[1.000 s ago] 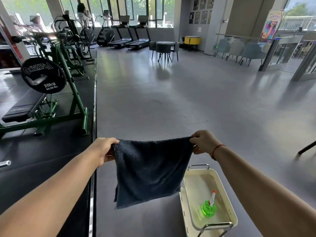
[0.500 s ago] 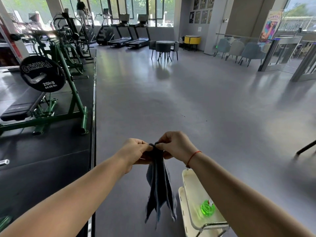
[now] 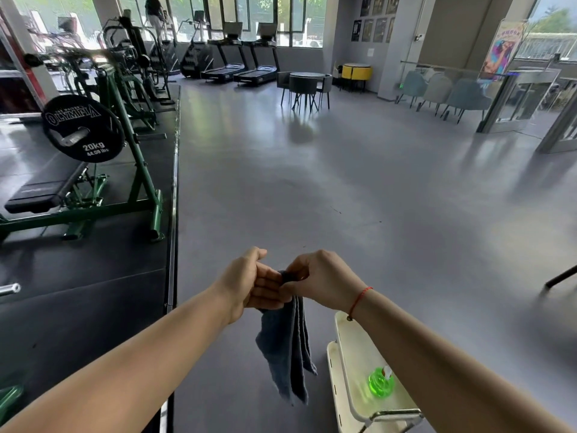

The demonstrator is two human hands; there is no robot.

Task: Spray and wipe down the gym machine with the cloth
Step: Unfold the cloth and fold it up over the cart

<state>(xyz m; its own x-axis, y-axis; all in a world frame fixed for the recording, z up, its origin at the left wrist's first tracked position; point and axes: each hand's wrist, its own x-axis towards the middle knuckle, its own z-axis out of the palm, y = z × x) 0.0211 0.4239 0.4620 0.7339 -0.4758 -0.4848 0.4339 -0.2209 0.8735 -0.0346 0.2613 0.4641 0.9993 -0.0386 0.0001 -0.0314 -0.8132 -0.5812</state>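
A cream-white plastic trolley tray [image 3: 352, 354] with rounded corners stands at the lower right on the floor. In it lies one thing, a translucent bright-green spray bottle [image 3: 379, 384] with a white nozzle, near the end of the tray closest to the camera. A second cream rim shows just below the tray, and a bent grey metal handle [image 3: 394, 413] crosses the near end. The right forearm covers the tray's right side, and the picture's lower edge cuts off the trolley's base.

The dark grey-blue terry cloth [image 3: 288, 348] hangs folded into a narrow strip left of the tray, apart from it, its nap coarse and its lower corners uneven. Its top edge is bunched between the two hands. The right hand [image 3: 323, 279] pinches that top edge with fingers and thumb. The left hand [image 3: 249, 285] has its fingers curled around the cloth just below, thumb raised. How the fold is caught inside the left palm is hidden. A thin red string bracelet [image 3: 359, 300] circles the right wrist.

The green steel-framed gym machine [image 3: 139, 179] stands well away at the left on a black rubber mat [image 3: 78, 276]. It carries a black upholstered pad [image 3: 43, 190] and a black round weight plate [image 3: 82, 128] printed "OLYMPIA 20kg". The picture's left edge cuts off its far side. The smooth grey floor [image 3: 343, 182] has a dull sheen.
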